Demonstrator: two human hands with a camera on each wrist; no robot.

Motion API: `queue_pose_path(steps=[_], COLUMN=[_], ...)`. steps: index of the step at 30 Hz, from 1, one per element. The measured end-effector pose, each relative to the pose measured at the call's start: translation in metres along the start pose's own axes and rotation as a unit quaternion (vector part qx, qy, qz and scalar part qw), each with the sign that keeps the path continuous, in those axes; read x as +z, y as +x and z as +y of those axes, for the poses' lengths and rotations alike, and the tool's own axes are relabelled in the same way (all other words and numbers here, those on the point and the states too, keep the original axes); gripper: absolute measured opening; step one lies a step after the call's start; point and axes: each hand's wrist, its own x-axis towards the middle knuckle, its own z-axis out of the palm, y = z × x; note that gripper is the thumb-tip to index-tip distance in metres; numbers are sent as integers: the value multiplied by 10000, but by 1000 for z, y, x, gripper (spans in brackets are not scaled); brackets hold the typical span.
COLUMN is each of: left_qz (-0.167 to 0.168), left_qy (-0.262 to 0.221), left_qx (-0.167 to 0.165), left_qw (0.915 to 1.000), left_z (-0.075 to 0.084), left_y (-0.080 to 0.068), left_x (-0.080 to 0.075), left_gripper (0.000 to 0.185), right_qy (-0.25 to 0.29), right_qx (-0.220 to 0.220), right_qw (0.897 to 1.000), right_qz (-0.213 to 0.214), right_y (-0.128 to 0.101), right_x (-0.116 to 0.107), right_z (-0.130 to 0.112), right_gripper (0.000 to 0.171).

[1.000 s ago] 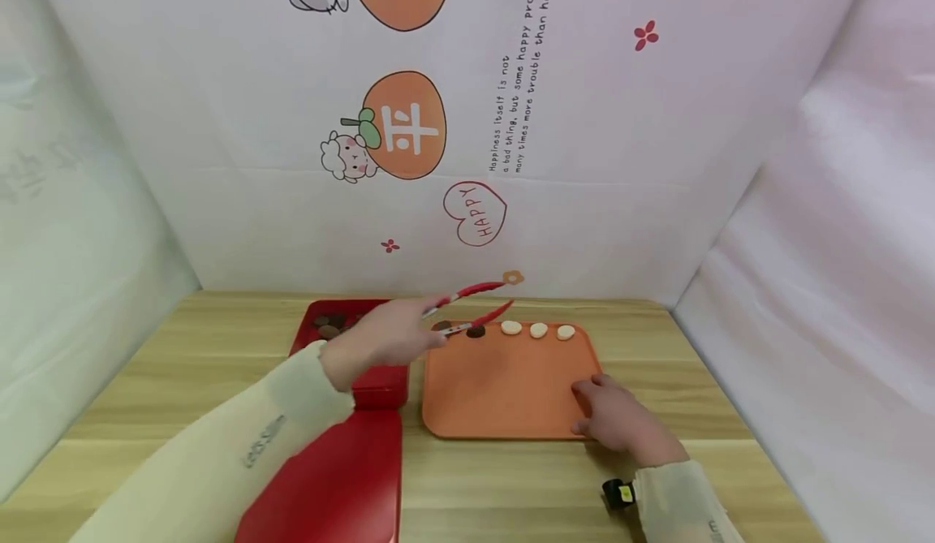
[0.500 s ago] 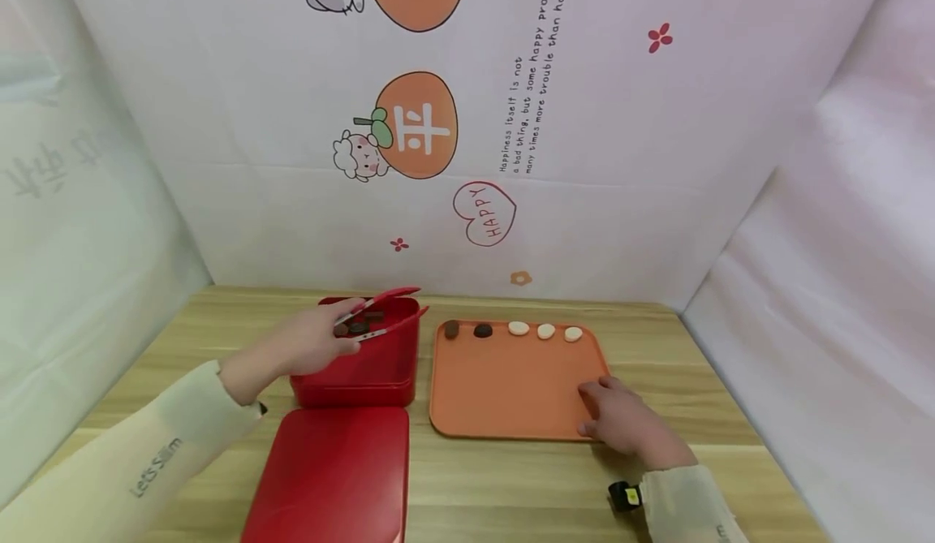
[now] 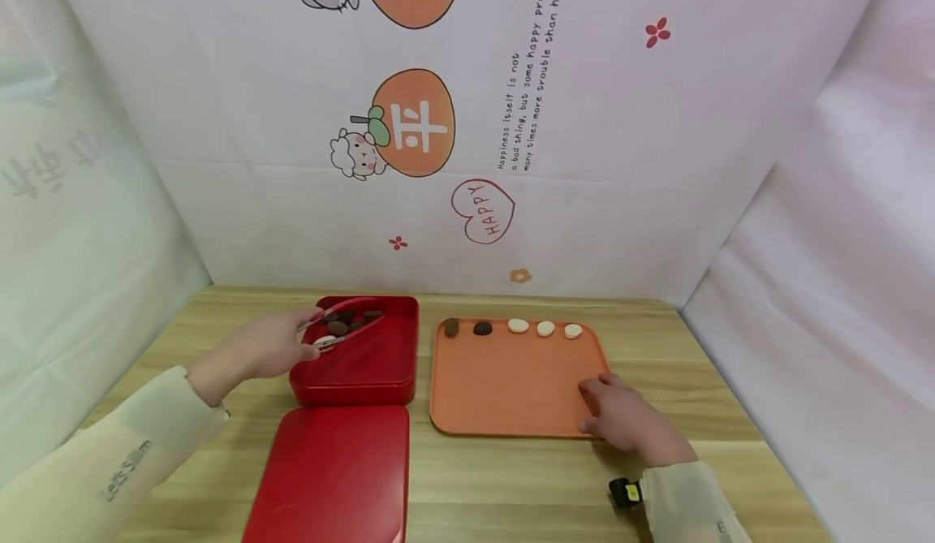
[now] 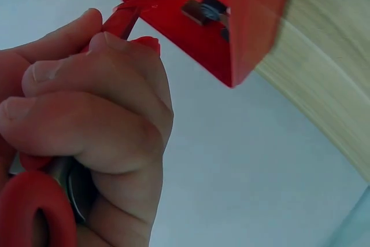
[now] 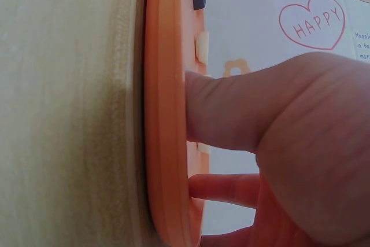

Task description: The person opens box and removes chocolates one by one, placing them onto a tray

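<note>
My left hand [image 3: 273, 344] grips red-and-silver tongs [image 3: 354, 335] whose arms reach, spread, into a red box [image 3: 380, 368]. Several dark brown pieces [image 3: 338, 327] lie in the box between and below the arms; whether the tips touch any cannot be told. In the left wrist view, curled fingers [image 4: 87, 120] wrap the tongs, and a red handle loop [image 4: 37, 201] shows below. My right hand [image 3: 621, 415] rests on the near right corner of an orange tray [image 3: 511, 389], thumb and fingertips pressing its surface. Along its far edge sit dark pieces [image 3: 483, 328] and white oval pieces [image 3: 518, 325].
A red lid [image 3: 336, 474] lies in front of the box on the wooden table [image 3: 497, 486]. A printed white sheet [image 3: 584, 226] stands behind, with white sheets on both sides. A small black device [image 3: 624, 493] is at the right wrist.
My left hand has drawn back left from above the tray with the tongs, then lowered them into the red box. The right hand stays on the tray.
</note>
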Motion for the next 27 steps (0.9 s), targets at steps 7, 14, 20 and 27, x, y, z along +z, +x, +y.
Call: queue_pose_path(steps=[7,14,20,27], left_qz=[-454,-1024,-1242,-1338], left_qy=[-1041,-2496,-2389,-2181], left_qx=[-526,-1147,-1210,-1158], left_qw=[9921,9561,9554,9597], left_z=[-21,-32,-27,-20], left_y=[16,24,22,24], left_x=[10,12,11,10], left_gripper=[73,76,79,81], right_qy=[-72,-115,-87,-125], right_qx=[-33,-78,-26,-16], right_qw=[10000,9998,9999,9998], right_qz=[55,156,120,168], right_y=[0,-2,-2,-3], right_x=[-2,-3,-2,-1], right_z=[-4,-9,-8,-5], right_gripper=[59,58,59,58])
